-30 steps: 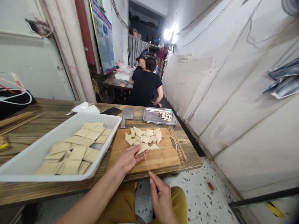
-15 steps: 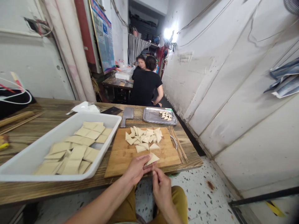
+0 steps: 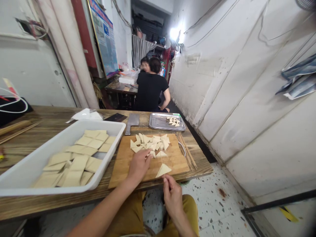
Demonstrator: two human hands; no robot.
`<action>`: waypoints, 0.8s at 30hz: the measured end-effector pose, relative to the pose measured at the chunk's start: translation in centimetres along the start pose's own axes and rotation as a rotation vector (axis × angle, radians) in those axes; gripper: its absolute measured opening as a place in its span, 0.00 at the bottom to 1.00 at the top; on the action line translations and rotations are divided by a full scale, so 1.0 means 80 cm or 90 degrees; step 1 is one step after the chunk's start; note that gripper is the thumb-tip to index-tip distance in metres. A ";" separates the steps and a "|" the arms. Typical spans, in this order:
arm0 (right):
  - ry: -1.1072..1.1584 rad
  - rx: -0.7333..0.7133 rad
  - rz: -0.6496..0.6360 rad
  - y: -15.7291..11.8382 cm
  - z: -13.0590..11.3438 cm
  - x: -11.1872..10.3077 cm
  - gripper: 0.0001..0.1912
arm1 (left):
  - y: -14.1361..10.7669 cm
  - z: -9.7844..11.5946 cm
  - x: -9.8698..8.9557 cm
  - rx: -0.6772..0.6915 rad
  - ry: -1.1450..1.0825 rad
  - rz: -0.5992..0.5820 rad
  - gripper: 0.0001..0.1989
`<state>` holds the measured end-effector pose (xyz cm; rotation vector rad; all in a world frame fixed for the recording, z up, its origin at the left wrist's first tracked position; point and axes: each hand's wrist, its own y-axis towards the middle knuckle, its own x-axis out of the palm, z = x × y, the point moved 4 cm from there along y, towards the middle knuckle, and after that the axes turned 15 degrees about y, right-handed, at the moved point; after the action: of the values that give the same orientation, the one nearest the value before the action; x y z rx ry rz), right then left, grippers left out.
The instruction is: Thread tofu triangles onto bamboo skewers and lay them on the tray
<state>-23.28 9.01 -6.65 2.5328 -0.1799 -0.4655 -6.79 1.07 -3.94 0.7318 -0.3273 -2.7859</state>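
My right hand (image 3: 172, 192) pinches the lower end of a thin wooden skewer (image 3: 161, 159) in front of the board's near edge. One pale tofu triangle (image 3: 164, 170) is threaded on it, just above my fingertips. Over the wooden cutting board (image 3: 123, 171), my left hand (image 3: 140, 163) has its fingers curled and closed at the edge of a tofu triangle (image 3: 152, 154), partly hidden by the fingers. More loose tofu triangles (image 3: 155, 141) lie heaped toward the board's far side. Another single triangle (image 3: 161, 153) rests behind the skewer's tip.
Left of the board stands a white tub (image 3: 98, 182) with stacked tofu sheets (image 3: 79, 164). A cleaver (image 3: 132, 122) and a metal tray (image 3: 160, 127) holding skewered pieces lie behind it. Bare skewers (image 3: 187, 151) lie at the right. A person in black (image 3: 151, 90) sits beyond the table.
My left hand has left the skewered triangle and moved up and left to the loose triangles. My right hand still holds the skewer, now slightly further right. The view has shifted a little.
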 end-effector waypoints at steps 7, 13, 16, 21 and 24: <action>0.000 0.009 0.016 -0.005 0.003 -0.009 0.15 | 0.029 0.009 0.019 0.299 0.508 -0.154 0.14; -0.015 0.018 0.003 -0.006 0.004 -0.010 0.16 | 0.035 0.021 0.026 0.396 0.607 -0.175 0.12; -0.014 0.017 -0.001 -0.007 0.005 -0.009 0.16 | 0.036 0.023 0.027 0.443 0.578 -0.162 0.13; -0.009 0.011 0.007 -0.010 0.006 -0.012 0.15 | 0.040 0.016 0.013 0.330 0.322 -0.080 0.11; -0.005 0.018 0.009 -0.013 0.007 -0.013 0.15 | 0.049 -0.003 -0.007 0.120 -0.018 0.061 0.07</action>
<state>-24.38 9.81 -7.32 2.5560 -0.2075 -0.4699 -5.55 -2.49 -2.83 0.6975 -0.6211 -2.7019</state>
